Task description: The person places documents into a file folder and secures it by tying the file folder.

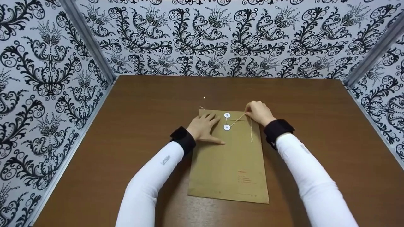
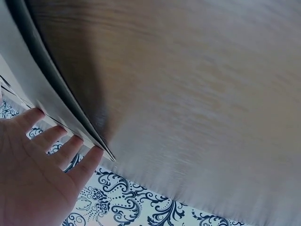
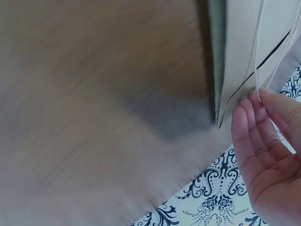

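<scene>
A brown paper document envelope (image 1: 230,160) lies flat on the table, its flap end away from me. Two white button discs sit near the top, the upper disc (image 1: 227,115) on the flap and the lower disc (image 1: 227,127) on the body. My left hand (image 1: 204,127) rests spread on the envelope's upper left part, fingers straight. Between thumb and fingertips, my right hand (image 1: 258,112) pinches a thin string (image 1: 238,119) at the upper right edge. The string runs taut from the lower disc to the fingers, and its loose end hangs down over the paper.
The brown wooden table (image 1: 142,104) extends around the envelope. A tiny pale speck (image 1: 204,97) lies beyond its top edge. Patterned black-and-white walls (image 1: 202,37) stand at the back and both sides. Red print (image 1: 244,177) marks the envelope's lower right.
</scene>
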`<move>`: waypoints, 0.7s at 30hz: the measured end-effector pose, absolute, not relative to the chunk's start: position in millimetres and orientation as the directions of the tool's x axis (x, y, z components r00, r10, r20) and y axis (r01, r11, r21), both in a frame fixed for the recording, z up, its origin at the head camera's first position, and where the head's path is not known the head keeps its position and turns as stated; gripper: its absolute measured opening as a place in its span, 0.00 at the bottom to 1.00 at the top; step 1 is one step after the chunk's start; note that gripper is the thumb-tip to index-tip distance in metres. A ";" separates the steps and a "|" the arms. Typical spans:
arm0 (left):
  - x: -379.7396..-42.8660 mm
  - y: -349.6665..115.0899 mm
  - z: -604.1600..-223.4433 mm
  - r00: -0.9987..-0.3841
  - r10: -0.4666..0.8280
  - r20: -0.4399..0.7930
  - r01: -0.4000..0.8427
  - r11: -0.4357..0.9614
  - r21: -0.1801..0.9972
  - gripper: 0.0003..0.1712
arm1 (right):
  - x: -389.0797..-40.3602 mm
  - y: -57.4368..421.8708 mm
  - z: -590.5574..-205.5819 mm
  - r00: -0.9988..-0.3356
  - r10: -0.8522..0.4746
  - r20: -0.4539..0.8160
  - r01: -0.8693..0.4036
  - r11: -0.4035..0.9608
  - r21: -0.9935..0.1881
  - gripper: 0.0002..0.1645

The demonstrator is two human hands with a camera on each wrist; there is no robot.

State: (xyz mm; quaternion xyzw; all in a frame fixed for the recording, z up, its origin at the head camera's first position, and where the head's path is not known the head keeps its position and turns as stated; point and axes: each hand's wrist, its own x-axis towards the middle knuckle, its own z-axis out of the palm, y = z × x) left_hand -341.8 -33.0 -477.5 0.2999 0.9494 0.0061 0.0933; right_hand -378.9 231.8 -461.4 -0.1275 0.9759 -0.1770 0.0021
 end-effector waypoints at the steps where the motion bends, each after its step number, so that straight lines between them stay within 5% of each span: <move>1: -341.2 -33.1 -477.4 -0.803 0.569 -0.175 0.568 0.821 0.066 0.66 | -380.6 229.7 -461.5 -0.969 -0.245 0.040 -0.244 0.905 -0.348 0.08; 21: -341.0 -34.0 -477.2 -0.804 0.567 -0.179 0.565 0.822 0.064 0.65 | -404.3 188.2 -466.7 -0.975 -0.217 0.045 -0.217 0.892 -0.396 0.08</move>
